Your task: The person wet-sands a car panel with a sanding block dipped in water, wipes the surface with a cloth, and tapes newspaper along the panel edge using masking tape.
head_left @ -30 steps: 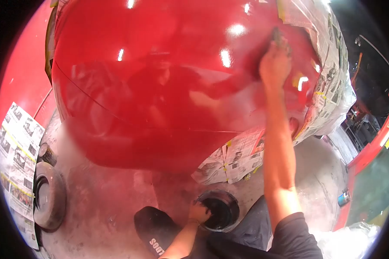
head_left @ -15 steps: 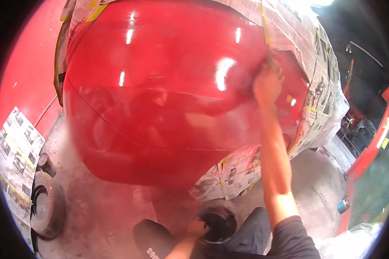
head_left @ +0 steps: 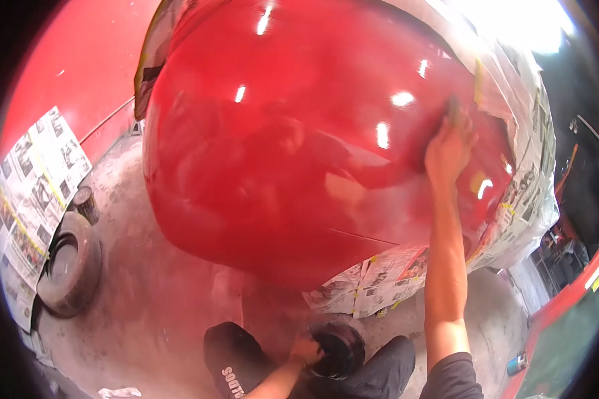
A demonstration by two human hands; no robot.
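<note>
Red and shiny, the red panel (head_left: 313,146) lies directly under the right hand (head_left: 451,149), which rests near its right edge. The fingers are blurred and a dark patch shows at their tips, so I cannot tell if this hand is grasping something. The left hand (head_left: 306,348) is low in front of the panel, at the rim of a black bucket (head_left: 359,352); I cannot tell if it is clenched on the rim or loose.

The surface of the panel is smooth and curved, with several white spots of light, a dim reflection of the person, and one thin line near its lower edge. Newspaper (head_left: 536,166) covers its right side.

Compared with half a second ago, the view has turned and the panel stands more to the right in it. The right hand's fingertips are a little farther from the newspaper edge. The left hand stays at the bucket. A white scrap (head_left: 120,392) has come into view on the floor, left of the panel and lower.

I count two hands, one panel and one bucket. Left of the panel are one tyre (head_left: 90,279), one short brown cylinder (head_left: 85,203) and some newspaper sheets (head_left: 40,179), joined with yellow tape. To the right of the panel and lower, there is one blue can (head_left: 516,363).
</note>
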